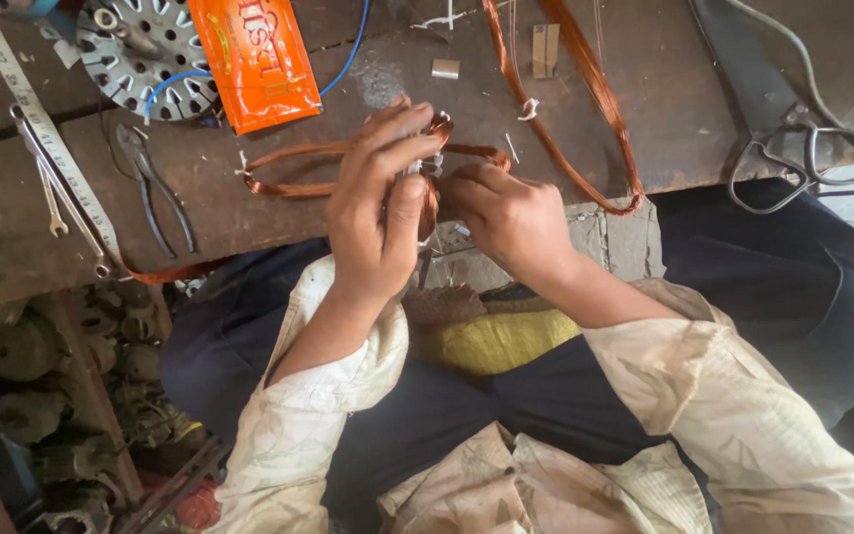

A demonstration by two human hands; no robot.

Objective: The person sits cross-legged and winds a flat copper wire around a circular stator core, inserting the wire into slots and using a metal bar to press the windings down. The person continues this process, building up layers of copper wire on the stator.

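Pale patterned sleeves, dark trousers

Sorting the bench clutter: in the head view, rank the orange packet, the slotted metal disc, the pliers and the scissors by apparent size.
1. Orange packet and slotted metal disc: too alike, both cropped.
2. Scissors.
3. Pliers, slimmest.

orange packet [257,61]; pliers [155,188]; scissors [805,158]; measuring tape [46,133]; slotted metal disc [145,54]
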